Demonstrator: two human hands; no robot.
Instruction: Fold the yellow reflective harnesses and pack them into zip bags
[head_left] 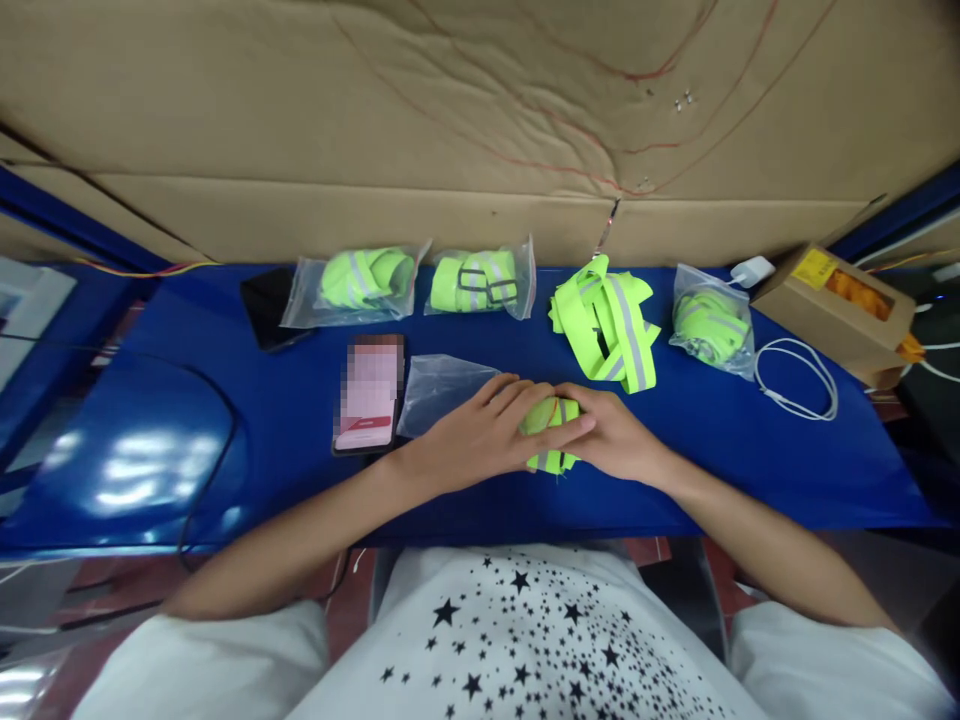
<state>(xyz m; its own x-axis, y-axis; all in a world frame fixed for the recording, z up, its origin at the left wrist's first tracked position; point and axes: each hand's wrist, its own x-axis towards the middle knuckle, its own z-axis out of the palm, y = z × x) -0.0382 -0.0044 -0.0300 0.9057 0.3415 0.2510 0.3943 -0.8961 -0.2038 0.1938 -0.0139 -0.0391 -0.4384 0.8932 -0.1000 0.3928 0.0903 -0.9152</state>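
Observation:
A rolled neon-yellow reflective strap is held between both hands above the blue table. My left hand lies over its left side, fingers wrapped across it. On the right side, my right hand closes round the same roll. Beside my left hand a flat clear plastic bag rests on the table, partly under that hand. Just beyond the hands lies a loose heap of neon-yellow strap with grey stripes.
Bagged straps lie at the back and at the right. A phone and a black flat object are at the left. A cardboard box and white cable lie right on the blue table.

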